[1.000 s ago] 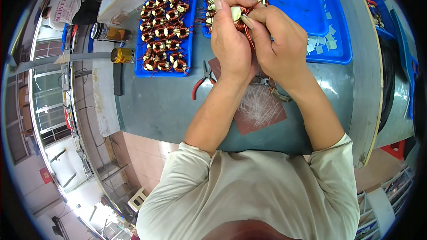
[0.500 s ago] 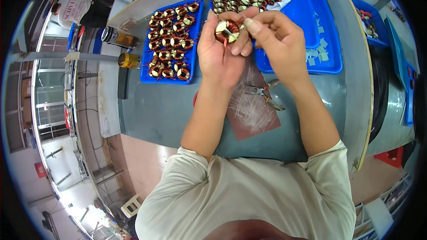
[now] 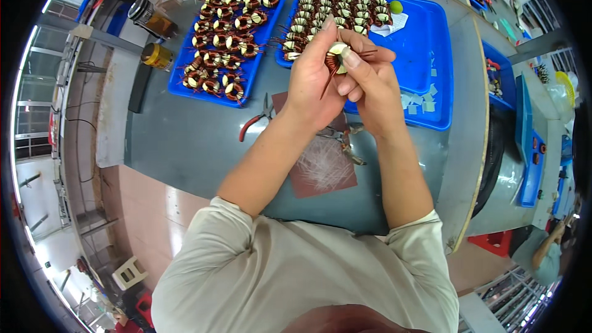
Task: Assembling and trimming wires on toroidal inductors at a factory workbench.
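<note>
The toroidal coil, a pale ring core wound with reddish copper wire, is held up between both hands above the grey workbench, over the near edge of the right-hand blue tray. The left hand is curled around the coil from the left, its fingertips closed on the core and its index finger stretched up along the winding. The right hand comes in from the right with its thumb pressed on the top of the core and its other fingers folded underneath, so the coil sits pinched between the two hands, touching both. Loose wire ends stick out from the coil toward the right and down past the left palm.

The right-hand blue tray carries rows of similar wound coils along its far edge, with a small green ball and scraps of pale paper on its bare floor. A second blue tray lies to the left near the far left corner of the bench, filled with more coils. Red-handled pliers lie on the bench just left of the left wrist. A brown mat lies beneath the forearms, near the front edge. A yellow tape roll sits just off the left tray.
</note>
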Demonstrator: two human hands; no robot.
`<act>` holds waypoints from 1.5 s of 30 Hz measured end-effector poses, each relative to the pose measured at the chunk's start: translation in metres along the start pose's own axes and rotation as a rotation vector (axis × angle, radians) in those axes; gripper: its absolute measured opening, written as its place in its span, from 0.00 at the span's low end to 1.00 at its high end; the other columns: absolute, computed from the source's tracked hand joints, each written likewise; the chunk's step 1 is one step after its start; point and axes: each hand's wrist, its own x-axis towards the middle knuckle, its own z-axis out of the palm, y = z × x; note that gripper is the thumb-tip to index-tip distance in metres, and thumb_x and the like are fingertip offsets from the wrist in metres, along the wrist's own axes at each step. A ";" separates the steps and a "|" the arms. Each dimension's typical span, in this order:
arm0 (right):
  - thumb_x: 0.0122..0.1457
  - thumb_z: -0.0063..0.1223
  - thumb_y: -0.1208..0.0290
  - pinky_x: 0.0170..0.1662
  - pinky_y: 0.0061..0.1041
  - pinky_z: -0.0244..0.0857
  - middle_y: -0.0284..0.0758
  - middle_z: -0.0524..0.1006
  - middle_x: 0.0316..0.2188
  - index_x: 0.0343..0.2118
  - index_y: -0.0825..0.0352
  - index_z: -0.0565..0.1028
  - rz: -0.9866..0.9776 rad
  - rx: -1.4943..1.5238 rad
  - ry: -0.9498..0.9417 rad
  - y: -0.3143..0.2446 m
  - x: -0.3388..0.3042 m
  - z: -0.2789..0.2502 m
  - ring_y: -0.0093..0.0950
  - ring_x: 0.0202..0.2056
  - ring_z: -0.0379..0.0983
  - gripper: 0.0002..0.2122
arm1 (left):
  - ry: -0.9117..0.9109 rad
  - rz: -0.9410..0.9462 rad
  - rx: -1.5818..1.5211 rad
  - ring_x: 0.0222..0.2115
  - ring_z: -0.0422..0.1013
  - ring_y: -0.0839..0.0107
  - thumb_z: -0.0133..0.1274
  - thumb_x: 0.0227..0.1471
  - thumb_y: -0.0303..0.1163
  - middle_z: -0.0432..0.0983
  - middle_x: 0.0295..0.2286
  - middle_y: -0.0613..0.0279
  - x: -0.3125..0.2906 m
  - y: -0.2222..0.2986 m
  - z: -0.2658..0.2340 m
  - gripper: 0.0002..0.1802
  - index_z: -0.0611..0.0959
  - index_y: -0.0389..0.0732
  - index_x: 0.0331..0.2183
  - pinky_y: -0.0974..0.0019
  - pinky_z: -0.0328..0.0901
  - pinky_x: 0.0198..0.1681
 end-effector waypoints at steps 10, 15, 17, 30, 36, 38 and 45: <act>0.62 0.62 0.64 0.21 0.12 0.66 0.34 0.80 0.38 0.56 0.76 0.72 -0.055 0.027 -0.047 -0.011 -0.005 -0.001 0.17 0.23 0.76 0.25 | 0.005 0.022 0.149 0.13 0.61 0.79 0.33 0.73 0.54 0.72 0.24 0.62 -0.005 0.000 0.012 0.31 0.77 0.37 0.36 0.71 0.61 0.18; 0.61 0.63 0.65 0.19 0.13 0.66 0.34 0.79 0.36 0.57 0.75 0.72 -0.091 -0.003 -0.048 -0.008 -0.006 -0.002 0.18 0.20 0.75 0.25 | 0.066 0.060 0.187 0.12 0.60 0.78 0.39 0.71 0.55 0.79 0.28 0.52 -0.009 -0.001 0.018 0.31 0.79 0.36 0.32 0.73 0.59 0.15; 0.61 0.63 0.66 0.19 0.13 0.67 0.34 0.79 0.36 0.57 0.75 0.72 -0.088 -0.022 -0.028 -0.010 -0.008 -0.001 0.18 0.20 0.75 0.25 | 0.041 0.039 0.309 0.12 0.58 0.81 0.34 0.73 0.53 0.73 0.23 0.61 -0.010 0.001 0.023 0.29 0.77 0.37 0.35 0.73 0.59 0.16; 0.64 0.61 0.60 0.21 0.10 0.59 0.28 0.79 0.29 0.53 0.73 0.76 -0.100 -0.021 0.095 0.012 0.001 0.001 0.11 0.20 0.70 0.22 | 0.120 -0.004 0.230 0.17 0.65 0.79 0.32 0.72 0.57 0.83 0.33 0.50 -0.006 -0.003 0.011 0.33 0.80 0.38 0.41 0.74 0.60 0.19; 0.69 0.53 0.55 0.41 0.29 0.76 0.41 0.78 0.47 0.55 0.73 0.73 -0.234 -0.077 0.238 -0.007 -0.001 0.009 0.28 0.43 0.78 0.23 | 0.040 0.195 0.332 0.45 0.76 0.71 0.27 0.71 0.61 0.81 0.46 0.58 -0.001 0.022 0.007 0.40 0.82 0.37 0.50 0.67 0.70 0.46; 0.68 0.54 0.57 0.40 0.29 0.76 0.41 0.79 0.46 0.53 0.73 0.74 -0.234 -0.124 0.275 -0.012 -0.001 0.000 0.28 0.42 0.78 0.22 | 0.119 0.350 0.515 0.50 0.74 0.71 0.26 0.72 0.60 0.80 0.49 0.58 0.001 0.023 0.014 0.41 0.82 0.36 0.52 0.63 0.66 0.56; 0.61 0.63 0.78 0.48 0.24 0.73 0.38 0.81 0.43 0.51 0.74 0.75 -0.245 -0.027 0.030 -0.017 -0.013 0.015 0.24 0.43 0.78 0.16 | -0.051 0.129 0.752 0.58 0.68 0.66 0.23 0.70 0.63 0.68 0.61 0.52 -0.004 0.021 0.017 0.45 0.73 0.33 0.62 0.63 0.63 0.61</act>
